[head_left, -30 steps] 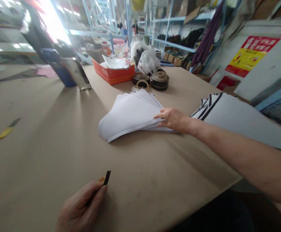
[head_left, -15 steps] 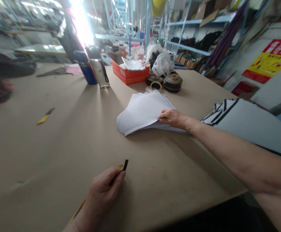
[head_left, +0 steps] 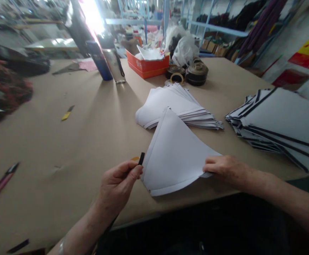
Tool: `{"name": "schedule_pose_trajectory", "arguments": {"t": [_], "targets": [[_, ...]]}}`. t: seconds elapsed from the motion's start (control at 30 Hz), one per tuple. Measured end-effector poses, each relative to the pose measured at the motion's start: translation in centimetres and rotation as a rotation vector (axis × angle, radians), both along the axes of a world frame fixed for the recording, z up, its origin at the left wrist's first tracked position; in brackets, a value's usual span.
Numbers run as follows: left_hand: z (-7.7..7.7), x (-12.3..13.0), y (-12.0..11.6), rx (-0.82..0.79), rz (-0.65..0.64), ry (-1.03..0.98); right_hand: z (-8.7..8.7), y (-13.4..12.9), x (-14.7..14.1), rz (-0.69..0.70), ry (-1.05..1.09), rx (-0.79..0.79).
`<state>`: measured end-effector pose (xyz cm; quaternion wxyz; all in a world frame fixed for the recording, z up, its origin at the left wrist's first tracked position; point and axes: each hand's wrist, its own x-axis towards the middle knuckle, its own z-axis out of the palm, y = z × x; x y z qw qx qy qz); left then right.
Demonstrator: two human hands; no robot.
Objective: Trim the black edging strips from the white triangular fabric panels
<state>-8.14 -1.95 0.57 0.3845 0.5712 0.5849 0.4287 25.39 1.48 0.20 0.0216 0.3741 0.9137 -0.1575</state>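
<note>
My right hand [head_left: 225, 168] is closed on the right edge of a white, curved fabric-like panel [head_left: 174, 152], which lies at the table's near edge. Beside the panel's left edge, my left hand [head_left: 122, 179] pinches the end of a narrow black strip [head_left: 141, 158]; a bit of yellowish-brown backing shows at the fingertips. Just behind the panel lies a fanned stack of similar white pieces [head_left: 170, 97]. To the right sits another stack of white pieces with black strips along their edges [head_left: 284, 115].
An orange box [head_left: 147, 68], rolls of dark strip [head_left: 197, 73] and two bottles [head_left: 114, 65] stand at the back. A yellow-and-black blade-like piece [head_left: 68, 113], a pink-handled tool [head_left: 2, 184] and a dark strip scrap [head_left: 18, 245] lie at left on the brown table [head_left: 85, 141].
My right hand has pulled one white panel off the back stack toward me, to the near edge. My left hand, still pinching the black strip, has moved slightly up to the panel's edge.
</note>
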Motion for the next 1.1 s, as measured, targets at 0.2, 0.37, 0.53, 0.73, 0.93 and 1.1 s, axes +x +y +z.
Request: {"name": "schedule_pose_trajectory", "arguments": {"t": [0.2,0.37,0.53,0.73,0.93,1.1], "targets": [[0.6,3.4,-2.2,-0.003,-0.45,0.205,-1.4,-2.8,0.3,-0.381,0.374,-0.27],[1.4,6.1,-3.0,-0.029,-0.631,0.194,0.3,-4.2,-2.9,-0.63,0.77,-0.687],[1.2,7.3,-2.9,-0.069,-0.67,0.224,0.7,-4.4,-5.9,-0.547,0.896,-0.947],[0.5,7.1,-2.9,0.041,-0.638,0.509,0.4,-4.5,-6.1,-0.515,0.959,-0.861],[1.1,8.0,-2.3,0.48,-0.651,0.691,0.2,-6.0,-5.0,-0.635,1.129,-0.857],[0.8,11.2,-1.4,-0.321,-0.764,0.19,0.8,-7.0,-3.1,-0.689,1.144,-0.748]]}}
